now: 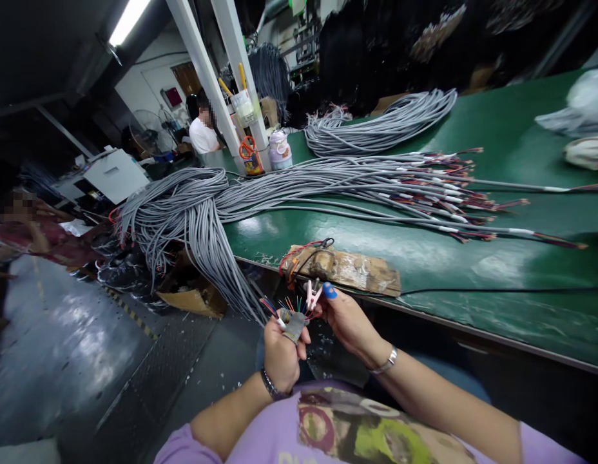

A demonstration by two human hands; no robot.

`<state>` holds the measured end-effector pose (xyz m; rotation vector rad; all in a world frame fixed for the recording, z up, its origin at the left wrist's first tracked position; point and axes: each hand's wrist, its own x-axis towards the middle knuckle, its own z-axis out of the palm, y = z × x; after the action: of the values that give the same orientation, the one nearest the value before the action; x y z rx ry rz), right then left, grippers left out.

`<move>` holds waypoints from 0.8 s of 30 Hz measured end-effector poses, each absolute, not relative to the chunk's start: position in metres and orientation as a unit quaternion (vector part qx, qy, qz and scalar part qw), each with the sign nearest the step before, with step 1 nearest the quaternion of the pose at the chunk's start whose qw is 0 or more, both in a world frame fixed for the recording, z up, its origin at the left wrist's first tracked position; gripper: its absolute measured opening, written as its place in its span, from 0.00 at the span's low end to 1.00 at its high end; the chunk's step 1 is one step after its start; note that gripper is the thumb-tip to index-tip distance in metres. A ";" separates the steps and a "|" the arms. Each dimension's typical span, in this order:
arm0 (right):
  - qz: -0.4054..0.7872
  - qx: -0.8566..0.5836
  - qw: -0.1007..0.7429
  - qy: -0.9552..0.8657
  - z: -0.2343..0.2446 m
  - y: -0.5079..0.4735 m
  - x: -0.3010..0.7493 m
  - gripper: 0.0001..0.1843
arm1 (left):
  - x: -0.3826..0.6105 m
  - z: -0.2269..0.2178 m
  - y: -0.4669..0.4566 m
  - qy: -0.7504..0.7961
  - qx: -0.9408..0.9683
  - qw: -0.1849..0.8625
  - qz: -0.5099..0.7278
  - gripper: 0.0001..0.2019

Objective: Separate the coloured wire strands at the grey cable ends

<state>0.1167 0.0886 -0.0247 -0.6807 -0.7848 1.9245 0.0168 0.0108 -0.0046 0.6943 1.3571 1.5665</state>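
My left hand (281, 357) is closed around the end of a grey cable, together with a small grey, worn-looking piece (294, 327) whose kind I cannot make out. Thin coloured wires (293, 304) fan out above it, and a white band shows beside the thumb. Close on the right, my right hand (351, 322), with blue on the thumb tip, pinches a small pink clip (313, 295) near the wire ends. Just beyond both hands, a worn wooden board (361, 270) lies at the green table's (473, 270) edge, with red and black leads on it.
Long grey cables (289, 183) stretch across the table and hang over its left end, some stripped to coloured wires. A coiled bundle (390, 125) lies behind. A lidded jar (279, 151) stands by the white post. One person (203, 134) sits far back; another is at left.
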 end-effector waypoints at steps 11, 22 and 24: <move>0.858 -0.217 0.426 -0.189 -0.019 0.093 0.106 0.14 | 0.015 -0.015 0.012 0.566 0.286 0.451 0.628 0.18; 0.903 -0.195 0.303 -0.233 -0.025 0.087 0.121 0.25 | 0.008 -0.017 -0.002 0.564 0.290 0.449 0.630 0.17; 0.903 -0.200 0.257 -0.281 -0.023 0.085 0.126 0.25 | 0.006 -0.021 -0.005 0.569 0.299 0.442 0.625 0.17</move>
<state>0.1259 0.0854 -0.0233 -0.5436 -0.7612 2.4499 0.0055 -0.0046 -0.0209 0.7410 1.4119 1.5516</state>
